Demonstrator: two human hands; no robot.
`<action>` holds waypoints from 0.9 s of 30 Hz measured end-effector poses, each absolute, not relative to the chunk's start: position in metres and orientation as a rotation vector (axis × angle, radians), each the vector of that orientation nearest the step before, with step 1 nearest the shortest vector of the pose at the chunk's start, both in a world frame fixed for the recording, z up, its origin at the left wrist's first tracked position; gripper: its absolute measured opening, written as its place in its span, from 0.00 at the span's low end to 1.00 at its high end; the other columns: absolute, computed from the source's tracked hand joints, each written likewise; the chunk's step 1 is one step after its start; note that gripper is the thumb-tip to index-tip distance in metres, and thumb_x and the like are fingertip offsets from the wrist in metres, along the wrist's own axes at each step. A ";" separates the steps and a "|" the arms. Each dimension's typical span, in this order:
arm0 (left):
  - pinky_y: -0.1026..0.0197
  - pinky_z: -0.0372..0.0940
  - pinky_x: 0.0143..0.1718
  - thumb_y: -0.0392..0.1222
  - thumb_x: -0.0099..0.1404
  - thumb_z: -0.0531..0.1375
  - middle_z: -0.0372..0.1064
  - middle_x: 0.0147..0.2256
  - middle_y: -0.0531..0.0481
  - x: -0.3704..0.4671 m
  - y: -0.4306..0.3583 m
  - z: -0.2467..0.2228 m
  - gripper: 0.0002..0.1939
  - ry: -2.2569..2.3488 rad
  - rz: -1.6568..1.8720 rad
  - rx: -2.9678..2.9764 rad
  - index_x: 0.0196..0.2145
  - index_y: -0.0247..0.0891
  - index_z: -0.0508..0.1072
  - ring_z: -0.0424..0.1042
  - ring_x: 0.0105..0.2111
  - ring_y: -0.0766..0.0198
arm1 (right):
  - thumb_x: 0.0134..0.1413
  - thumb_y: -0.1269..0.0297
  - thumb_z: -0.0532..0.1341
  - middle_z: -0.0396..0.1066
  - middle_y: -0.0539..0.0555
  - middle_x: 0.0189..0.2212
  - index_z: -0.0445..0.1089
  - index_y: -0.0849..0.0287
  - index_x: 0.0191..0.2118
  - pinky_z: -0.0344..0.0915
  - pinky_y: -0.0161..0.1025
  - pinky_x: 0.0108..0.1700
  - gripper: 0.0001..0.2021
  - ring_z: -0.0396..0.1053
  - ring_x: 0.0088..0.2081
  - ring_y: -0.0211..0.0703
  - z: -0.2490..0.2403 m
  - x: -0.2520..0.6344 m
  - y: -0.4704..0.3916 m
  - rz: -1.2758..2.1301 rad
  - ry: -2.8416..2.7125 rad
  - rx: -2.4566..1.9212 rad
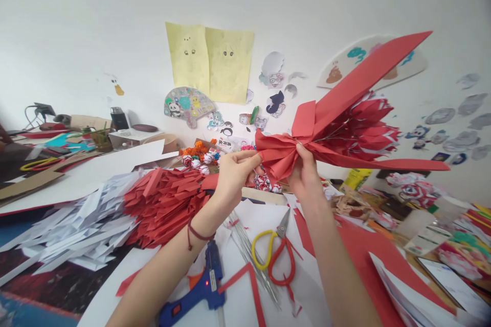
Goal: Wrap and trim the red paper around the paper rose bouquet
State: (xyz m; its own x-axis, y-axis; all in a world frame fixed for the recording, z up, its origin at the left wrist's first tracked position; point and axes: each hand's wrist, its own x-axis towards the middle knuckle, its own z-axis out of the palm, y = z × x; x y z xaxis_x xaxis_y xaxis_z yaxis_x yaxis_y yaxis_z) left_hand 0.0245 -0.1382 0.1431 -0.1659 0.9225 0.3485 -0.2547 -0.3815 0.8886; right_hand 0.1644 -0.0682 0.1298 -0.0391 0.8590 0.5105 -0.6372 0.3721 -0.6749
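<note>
A bouquet of red and white paper flowers [372, 130], wrapped in red paper [353, 89], lies sideways in the air before the wall. My right hand [306, 166] grips it at the gathered neck, thumb pressed on the folds. Pinched in my left hand [238, 166] is the flared, pleated lower end of the wrapping [274, 156]. Thin wires show among the flower stems. Below the hands lie scissors [283, 230] with one yellow and one red handle, a bundle of wires [249, 245] and a blue glue gun [210, 278] with a red light lit.
Piles of red paper strips [164, 204] and white paper strips [82, 225] lie at the left. Red sheets [360, 250] and a phone-like device [456, 286] are at the right. Small paper flowers [199, 161] stand behind. Yellow drawings [228, 64] hang on the wall.
</note>
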 end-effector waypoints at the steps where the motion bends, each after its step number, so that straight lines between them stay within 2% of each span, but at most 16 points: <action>1: 0.71 0.46 0.14 0.43 0.54 0.66 0.66 0.16 0.54 0.026 -0.139 0.143 0.12 0.854 1.724 1.178 0.31 0.29 0.75 0.54 0.13 0.76 | 0.50 0.55 0.65 0.74 0.52 0.51 0.72 0.55 0.46 0.58 0.49 0.65 0.18 0.66 0.59 0.49 0.130 0.164 -0.069 1.241 -1.058 -0.275; 10: 0.71 0.46 0.15 0.34 0.52 0.63 0.63 0.14 0.56 0.035 -0.140 0.136 0.02 0.774 1.933 1.105 0.24 0.31 0.74 0.52 0.13 0.77 | 0.48 0.54 0.66 0.75 0.50 0.47 0.72 0.52 0.44 0.63 0.51 0.62 0.17 0.67 0.57 0.50 0.127 0.164 -0.066 1.284 -1.098 -0.289; 16: 0.70 0.45 0.15 0.33 0.50 0.60 0.63 0.13 0.56 0.032 -0.135 0.138 0.03 0.827 1.921 1.110 0.21 0.32 0.72 0.52 0.13 0.77 | 0.48 0.56 0.66 0.75 0.50 0.47 0.71 0.52 0.44 0.64 0.51 0.61 0.16 0.67 0.57 0.48 0.122 0.164 -0.060 1.298 -1.070 -0.284; 19: 0.70 0.46 0.14 0.37 0.52 0.61 0.66 0.15 0.54 0.023 -0.128 0.138 0.05 0.914 1.760 1.237 0.25 0.31 0.75 0.54 0.12 0.76 | 0.47 0.58 0.67 0.75 0.48 0.46 0.70 0.51 0.44 0.64 0.49 0.60 0.16 0.69 0.55 0.46 0.121 0.164 -0.054 1.248 -0.998 -0.309; 23: 0.69 0.49 0.15 0.42 0.55 0.63 0.73 0.20 0.50 0.001 -0.113 0.137 0.13 1.090 1.474 1.519 0.37 0.32 0.79 0.56 0.13 0.73 | 0.46 0.60 0.69 0.76 0.48 0.45 0.71 0.52 0.42 0.66 0.44 0.58 0.15 0.71 0.51 0.44 0.115 0.171 -0.042 1.207 -0.934 -0.329; 27: 0.67 0.55 0.18 0.41 0.57 0.62 0.75 0.21 0.49 -0.024 -0.110 0.144 0.12 1.323 1.492 1.784 0.36 0.35 0.81 0.61 0.14 0.70 | 0.43 0.60 0.70 0.77 0.48 0.42 0.72 0.53 0.39 0.71 0.41 0.49 0.14 0.73 0.46 0.43 0.102 0.185 -0.024 1.184 -0.954 -0.445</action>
State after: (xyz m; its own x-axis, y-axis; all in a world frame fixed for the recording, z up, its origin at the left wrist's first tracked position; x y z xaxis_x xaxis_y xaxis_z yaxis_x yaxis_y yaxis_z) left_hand -0.0237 -0.1101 0.1444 -0.0519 0.8747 0.4818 0.3736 -0.4305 0.8217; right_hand 0.1846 -0.0237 0.1024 0.0662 0.9186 0.3896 -0.5756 0.3541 -0.7371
